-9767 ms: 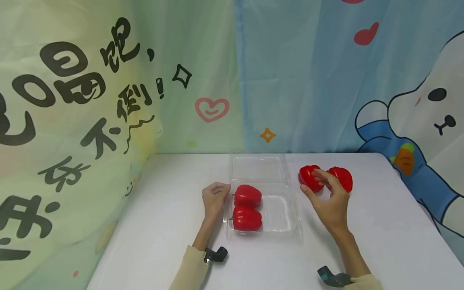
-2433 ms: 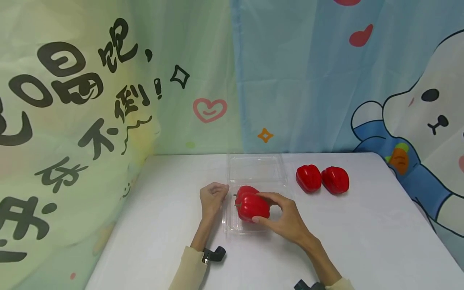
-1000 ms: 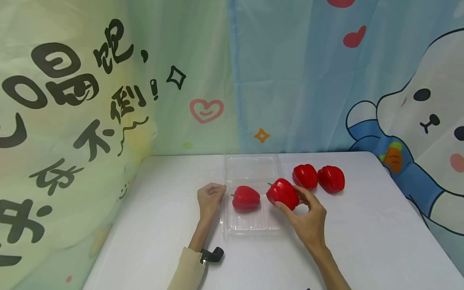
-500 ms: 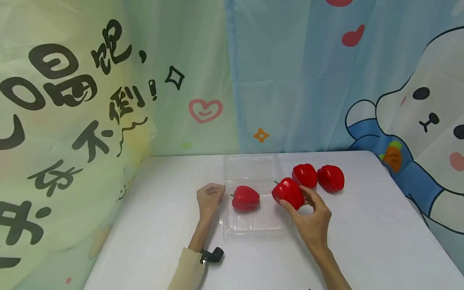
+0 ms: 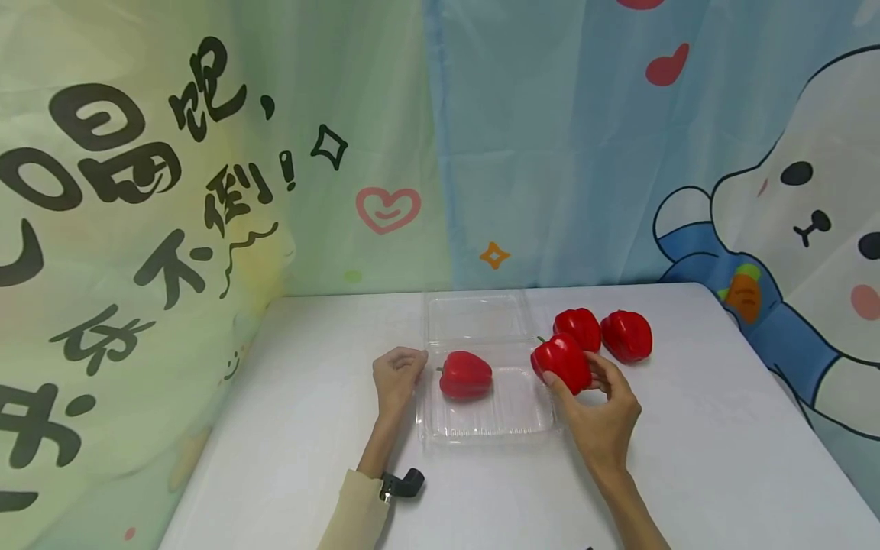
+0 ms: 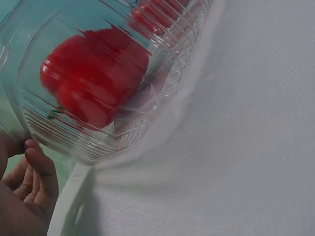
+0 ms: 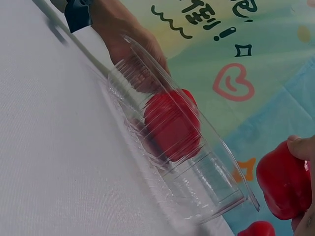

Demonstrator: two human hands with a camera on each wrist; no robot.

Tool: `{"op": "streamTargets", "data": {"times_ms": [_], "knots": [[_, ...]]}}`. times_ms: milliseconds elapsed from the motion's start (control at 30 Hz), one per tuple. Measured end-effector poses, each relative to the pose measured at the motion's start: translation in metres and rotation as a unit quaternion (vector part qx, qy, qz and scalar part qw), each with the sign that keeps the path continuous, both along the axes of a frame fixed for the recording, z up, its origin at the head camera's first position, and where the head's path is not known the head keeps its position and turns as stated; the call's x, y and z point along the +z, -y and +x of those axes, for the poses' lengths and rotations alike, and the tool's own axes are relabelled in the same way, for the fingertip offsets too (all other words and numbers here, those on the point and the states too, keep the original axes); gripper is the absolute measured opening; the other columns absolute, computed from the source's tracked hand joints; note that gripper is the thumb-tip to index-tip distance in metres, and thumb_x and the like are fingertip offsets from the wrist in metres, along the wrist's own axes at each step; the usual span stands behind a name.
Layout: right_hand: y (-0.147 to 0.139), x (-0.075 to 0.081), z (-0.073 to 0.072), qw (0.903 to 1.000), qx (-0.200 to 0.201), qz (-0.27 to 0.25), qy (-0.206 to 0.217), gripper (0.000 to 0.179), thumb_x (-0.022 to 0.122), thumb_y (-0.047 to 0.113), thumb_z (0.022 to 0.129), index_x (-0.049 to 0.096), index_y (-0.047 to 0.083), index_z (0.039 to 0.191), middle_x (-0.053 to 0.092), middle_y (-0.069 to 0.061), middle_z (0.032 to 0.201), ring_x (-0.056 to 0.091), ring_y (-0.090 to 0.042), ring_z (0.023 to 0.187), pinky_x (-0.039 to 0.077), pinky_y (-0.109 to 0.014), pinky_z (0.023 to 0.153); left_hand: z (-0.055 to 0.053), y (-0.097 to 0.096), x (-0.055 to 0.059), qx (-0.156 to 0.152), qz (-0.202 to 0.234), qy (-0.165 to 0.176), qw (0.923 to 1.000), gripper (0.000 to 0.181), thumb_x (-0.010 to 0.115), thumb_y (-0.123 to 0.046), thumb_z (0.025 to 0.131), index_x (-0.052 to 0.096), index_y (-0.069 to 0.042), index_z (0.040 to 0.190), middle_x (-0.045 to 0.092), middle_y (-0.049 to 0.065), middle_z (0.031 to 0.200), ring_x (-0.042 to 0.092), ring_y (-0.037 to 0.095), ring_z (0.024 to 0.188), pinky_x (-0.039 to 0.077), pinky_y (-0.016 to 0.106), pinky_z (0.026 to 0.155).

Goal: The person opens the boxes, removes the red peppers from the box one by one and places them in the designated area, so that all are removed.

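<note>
My left hand (image 5: 399, 378) pinches the left rim of a clear plastic clamshell box (image 5: 495, 420), thumb and finger meeting at its edge in the left wrist view. The box's lid (image 5: 477, 317) lies folded back behind it. One red bell pepper (image 5: 466, 376) lies on its side in the left part of the box, its stem pointing left. My right hand (image 5: 603, 420) grips another bell pepper (image 5: 560, 360) between thumb and fingers, above the right rim. In the right wrist view this held pepper (image 7: 283, 182) is beyond the box's right end.
Two more red bell peppers, a nearer one (image 5: 579, 327) and a farther right one (image 5: 627, 336), stand side by side on the white table (image 5: 309, 458) behind my right hand. A printed curtain (image 5: 371, 114) hangs along the table's back edge.
Of the two peppers in the box, one has been lifted out by my right hand and carried right, past the rim. My left hand stays at the box's left edge.
</note>
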State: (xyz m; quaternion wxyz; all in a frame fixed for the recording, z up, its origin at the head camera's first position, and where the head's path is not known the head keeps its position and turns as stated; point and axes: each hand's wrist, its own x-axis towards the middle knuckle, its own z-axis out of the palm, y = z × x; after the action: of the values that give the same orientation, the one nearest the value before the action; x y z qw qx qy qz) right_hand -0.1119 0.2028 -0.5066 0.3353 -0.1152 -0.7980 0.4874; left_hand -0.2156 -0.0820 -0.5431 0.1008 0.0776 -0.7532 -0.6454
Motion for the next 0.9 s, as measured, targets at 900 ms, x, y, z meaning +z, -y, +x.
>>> {"op": "streamTargets", "data": {"times_ms": [900], "knots": [[-0.024, -0.027, 0.009, 0.9894, -0.100, -0.042, 0.097, 0.070, 0.091, 0.035, 0.089, 0.062, 0.002, 0.145, 0.072, -0.020, 0.138, 0.064, -0.024, 0.109, 0.039, 0.000, 0.085, 0.002, -0.001, 0.001, 0.000, -0.004, -0.005, 1.0000, 0.012, 0.080, -0.011, 0.095, 0.078, 0.000, 0.092, 0.079, 0.020, 0.081, 0.065, 0.010, 0.062, 0.051, 0.018, 0.060]]}}
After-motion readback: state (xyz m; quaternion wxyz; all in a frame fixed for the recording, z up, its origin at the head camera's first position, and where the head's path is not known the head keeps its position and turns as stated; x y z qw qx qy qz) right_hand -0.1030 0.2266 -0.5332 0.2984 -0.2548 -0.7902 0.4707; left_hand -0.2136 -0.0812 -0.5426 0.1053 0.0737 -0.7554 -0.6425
